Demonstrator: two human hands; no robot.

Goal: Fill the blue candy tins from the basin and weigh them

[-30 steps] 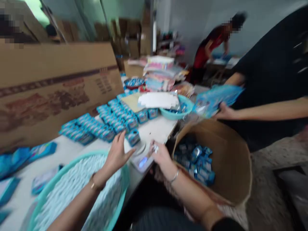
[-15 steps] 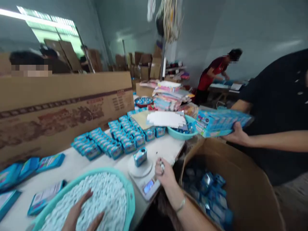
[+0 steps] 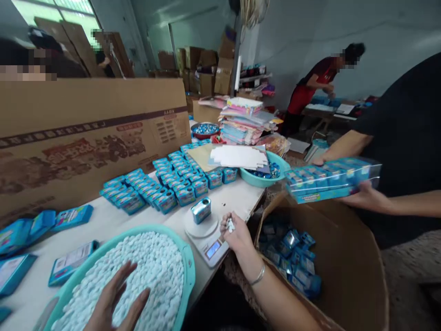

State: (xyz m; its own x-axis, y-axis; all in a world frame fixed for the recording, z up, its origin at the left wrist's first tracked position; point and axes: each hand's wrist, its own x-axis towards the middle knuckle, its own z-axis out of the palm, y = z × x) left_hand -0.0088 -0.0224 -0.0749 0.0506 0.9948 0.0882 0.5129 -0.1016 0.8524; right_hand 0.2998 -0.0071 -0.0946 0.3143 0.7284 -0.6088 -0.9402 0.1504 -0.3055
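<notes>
My left hand hovers over a turquoise basin heaped with small white candies. Its fingers are spread, with nothing between them. Palm up, my right hand is curled around a few of the same candies, beside a white kitchen scale. On the round pan of the scale stands a shiny blue tin with an opening in its top. The scale's display is lit, but I cannot read the figure.
Rows of blue tins stand before a long carton. Flat blue packs lie at left. Below right, an open carton holds loose tins. A co-worker at right holds a clear-wrapped tray of packs. Behind is another turquoise basin.
My right hand has opened somewhat, so the candies in its palm show more. The co-worker's tray has tilted and moved slightly right. The view has shifted downward.
</notes>
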